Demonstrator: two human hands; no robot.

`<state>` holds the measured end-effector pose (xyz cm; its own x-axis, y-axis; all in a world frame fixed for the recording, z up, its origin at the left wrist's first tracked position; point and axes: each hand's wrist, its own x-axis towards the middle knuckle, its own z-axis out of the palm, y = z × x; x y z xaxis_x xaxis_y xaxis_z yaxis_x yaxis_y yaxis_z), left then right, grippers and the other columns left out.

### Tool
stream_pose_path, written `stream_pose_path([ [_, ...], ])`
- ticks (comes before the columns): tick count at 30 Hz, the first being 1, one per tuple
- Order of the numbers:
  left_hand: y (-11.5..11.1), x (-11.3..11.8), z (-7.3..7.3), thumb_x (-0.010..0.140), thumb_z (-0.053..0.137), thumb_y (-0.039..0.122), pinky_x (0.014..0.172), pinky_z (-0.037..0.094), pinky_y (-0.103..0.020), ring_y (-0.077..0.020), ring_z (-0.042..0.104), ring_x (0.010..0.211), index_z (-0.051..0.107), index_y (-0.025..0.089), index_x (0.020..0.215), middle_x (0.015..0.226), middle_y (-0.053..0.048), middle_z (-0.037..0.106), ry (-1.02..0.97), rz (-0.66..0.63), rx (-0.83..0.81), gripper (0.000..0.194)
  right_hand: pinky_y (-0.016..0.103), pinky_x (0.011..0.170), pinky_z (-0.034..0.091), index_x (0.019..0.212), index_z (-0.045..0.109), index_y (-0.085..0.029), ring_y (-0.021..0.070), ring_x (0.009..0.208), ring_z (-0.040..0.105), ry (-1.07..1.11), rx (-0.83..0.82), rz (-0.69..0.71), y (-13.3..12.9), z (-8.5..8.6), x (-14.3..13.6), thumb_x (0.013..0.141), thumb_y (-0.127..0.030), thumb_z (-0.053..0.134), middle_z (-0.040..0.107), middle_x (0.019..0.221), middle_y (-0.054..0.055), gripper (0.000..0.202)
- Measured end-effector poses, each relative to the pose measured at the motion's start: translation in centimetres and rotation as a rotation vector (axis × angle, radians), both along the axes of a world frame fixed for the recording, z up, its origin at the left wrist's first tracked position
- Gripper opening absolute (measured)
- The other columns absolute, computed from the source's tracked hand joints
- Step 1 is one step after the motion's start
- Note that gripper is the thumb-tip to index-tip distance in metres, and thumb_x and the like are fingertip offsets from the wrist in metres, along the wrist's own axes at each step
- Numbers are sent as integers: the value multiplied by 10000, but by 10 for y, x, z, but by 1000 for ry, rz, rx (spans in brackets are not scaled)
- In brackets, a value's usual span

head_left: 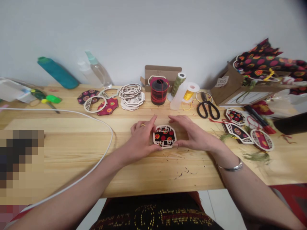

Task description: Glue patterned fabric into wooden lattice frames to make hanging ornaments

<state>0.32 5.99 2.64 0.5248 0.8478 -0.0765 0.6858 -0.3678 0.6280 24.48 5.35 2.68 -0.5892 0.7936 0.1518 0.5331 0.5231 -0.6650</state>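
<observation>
A small octagonal ornament (164, 136) lies on the wooden table between my hands, with a pale lattice-cut frame around black fabric printed with red and yellow flowers. My left hand (143, 139), a gold ring on one finger, is closed about its left side, fingers along the edge and thumb at the bottom corner. On the other side, my right hand (192, 135) curves loosely with thumb and fingers apart. Its thumb tip is at the lower right corner, while the fingers extend beyond the upper right corner. Dark scraps (183, 174) are scattered nearer me.
Behind stand a red thread spool (159, 92), a yellow thread spool (189, 92) and black-handled scissors (208, 108). Stacked lattice frames (131, 97) sit left of them. Finished ornaments (240, 132) and a cardboard box (230, 84) are at right. A white cable (109, 140) crosses the left side.
</observation>
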Motion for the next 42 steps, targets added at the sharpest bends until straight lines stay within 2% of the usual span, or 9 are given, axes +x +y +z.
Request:
stream_pose_path([
  [5,1,-3,-1,716,714,445,1018,251,-485,-298,448,1092,247,201,1466,1124,-73,579,-44,10,5,916,465,1037,399,1452,300,-203,259,1192,492,28,-21,-28,0,3,0,878,-372,583,543,1275,133,662],
  [9,3,-5,-2,853,541,379,1011,301,-482,-283,442,1132,321,165,1430,1185,-100,580,-145,62,44,653,451,1016,414,1431,347,-207,233,1158,517,54,-34,-76,0,7,-1,920,-317,505,577,1225,120,545],
  [13,4,-5,-3,916,424,316,1025,314,-462,-258,434,1182,351,170,1414,1192,-84,625,-190,129,60,524,451,985,430,1377,433,-224,221,1099,557,102,-7,-164,1,5,-2,937,-286,456,624,1142,98,445],
  [15,4,-4,-1,907,456,346,1034,307,-460,-258,428,1200,348,173,1418,1183,-81,641,-193,131,49,551,449,955,448,1348,469,-225,218,1056,583,122,12,-223,1,3,-1,936,-286,460,644,1104,91,416],
  [18,2,-3,2,816,606,431,1040,289,-481,-282,404,1229,319,180,1437,1219,-96,625,-180,107,37,728,464,976,434,1335,487,-221,229,1060,583,120,41,-253,2,2,-1,890,-314,558,654,1088,89,460],
  [22,0,-4,4,627,773,508,1045,227,-534,-343,337,1275,223,202,1476,1338,-135,545,-89,-1,26,1057,505,1029,397,1407,402,-242,275,1163,518,94,6,-145,1,4,-2,742,-398,737,601,1179,106,761],
  [24,0,-4,4,586,794,525,1043,195,-549,-365,306,1285,176,193,1487,1376,-155,511,-44,-40,26,1142,516,1046,385,1446,334,-248,293,1220,465,65,-20,-87,0,5,-3,689,-420,776,542,1253,122,893],
  [30,-1,-5,2,616,782,463,1050,159,-520,-368,263,1300,127,162,1492,1387,-151,503,21,-69,25,1134,506,1085,351,1468,260,-220,291,1288,380,-31,-32,-43,-3,4,-4,674,-420,784,443,1325,143,973],
  [42,0,-3,-2,676,734,435,1022,172,-514,-361,297,1281,164,187,1482,1356,-133,519,3,-91,52,1017,513,1041,382,1470,267,-242,304,1240,384,-82,-9,-25,-3,4,-6,688,-396,761,486,1273,125,938],
])
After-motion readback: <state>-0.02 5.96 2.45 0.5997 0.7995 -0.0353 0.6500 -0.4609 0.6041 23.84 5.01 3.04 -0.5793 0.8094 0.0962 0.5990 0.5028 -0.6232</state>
